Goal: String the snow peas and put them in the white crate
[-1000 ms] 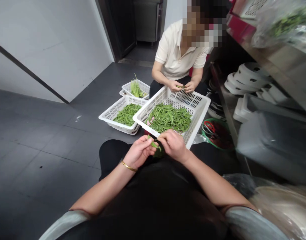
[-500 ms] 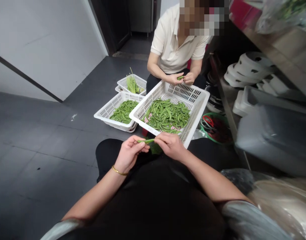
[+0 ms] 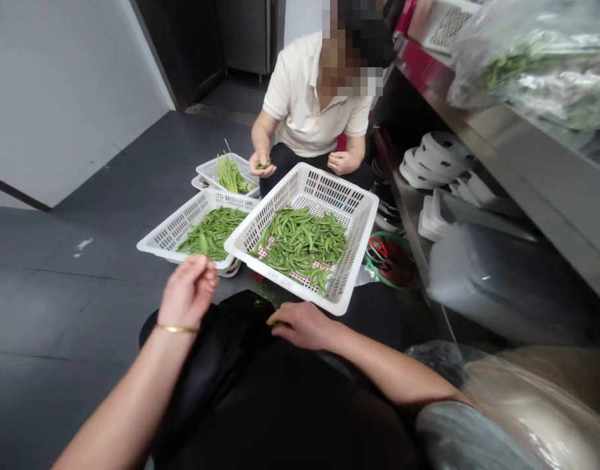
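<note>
My left hand [image 3: 192,287], with a gold bangle at the wrist, is pinched on a green pea pod [image 3: 204,246] that sticks up from the fingertips, in front of the left white basket [image 3: 157,241] of pods. Low over my dark lap, my right hand [image 3: 302,325] is closed with its fingertips together; whatever may be in them is too small to make out. Just beyond it, the larger white basket [image 3: 284,287] holds a loose pile of pea pods [image 3: 304,238] on its perforated bottom.
Opposite me sits a person in a cream shirt [image 3: 300,98], one hand [image 3: 263,165] holding something green. A smaller basket [image 3: 209,171] carries long green stalks [image 3: 228,173]. On the right are a metal shelf [image 3: 495,143], stacked white containers [image 3: 434,156] and a green basket [image 3: 395,261].
My hands have parted from the pod they both held; the left moved left toward the left basket, the right dropped to my lap. The other person's hands have also separated.
</note>
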Demonstrator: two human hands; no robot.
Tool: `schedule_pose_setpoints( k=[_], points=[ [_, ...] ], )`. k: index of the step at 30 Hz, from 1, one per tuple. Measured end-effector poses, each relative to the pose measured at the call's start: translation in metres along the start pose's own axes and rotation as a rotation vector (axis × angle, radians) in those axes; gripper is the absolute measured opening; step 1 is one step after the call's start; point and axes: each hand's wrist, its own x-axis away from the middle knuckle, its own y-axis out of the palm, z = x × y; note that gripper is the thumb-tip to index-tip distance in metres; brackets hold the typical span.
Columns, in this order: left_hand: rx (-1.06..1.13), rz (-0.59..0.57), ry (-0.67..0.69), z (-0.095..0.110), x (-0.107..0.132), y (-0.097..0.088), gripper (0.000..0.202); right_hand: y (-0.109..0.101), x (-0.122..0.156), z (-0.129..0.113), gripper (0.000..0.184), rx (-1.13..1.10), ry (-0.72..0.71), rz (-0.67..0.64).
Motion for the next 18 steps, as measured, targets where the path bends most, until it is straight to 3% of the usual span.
schedule_pose_setpoints(
  k=[2, 3, 5, 7, 8, 10, 13, 18],
  points=[
    [-0.177, 0.077, 0.035, 0.017, -0.042, -0.016, 0.012, -0.016, -0.001, 0.004, 0.045, 0.096, -0.014, -0.154],
    [-0.290, 0.118, 0.005, 0.023, -0.060, -0.024, 0.021, -0.028, -0.004, 0.009, 0.048, 0.115, 0.007, -0.169],
    [-0.494, 0.242, -0.006, 0.027, -0.084, -0.039, 0.039, -0.055, -0.017, 0.025, 0.033, 0.157, 0.147, -0.074],
    [-0.575, 0.246, 0.037, 0.021, -0.089, -0.051, 0.049, -0.084, -0.039, 0.050, 0.030, 0.256, 0.400, 0.075],
    [-0.569, 0.205, 0.043, 0.016, -0.085, -0.055, 0.049, -0.097, -0.053, 0.065, 0.036, 0.336, 0.570, 0.110],
    [-0.514, 0.098, -0.008, 0.002, -0.069, -0.060, 0.043, -0.115, -0.083, 0.095, 0.053, 0.402, 0.739, 0.124],
    [-0.440, 0.022, -0.107, -0.017, -0.042, -0.062, 0.041, -0.112, -0.128, 0.128, 0.064, 0.414, 0.905, 0.069],
    [-0.404, 0.020, -0.175, -0.028, -0.023, -0.064, 0.044, -0.059, -0.176, 0.146, 0.082, 0.419, 1.077, 0.041]
  ],
)
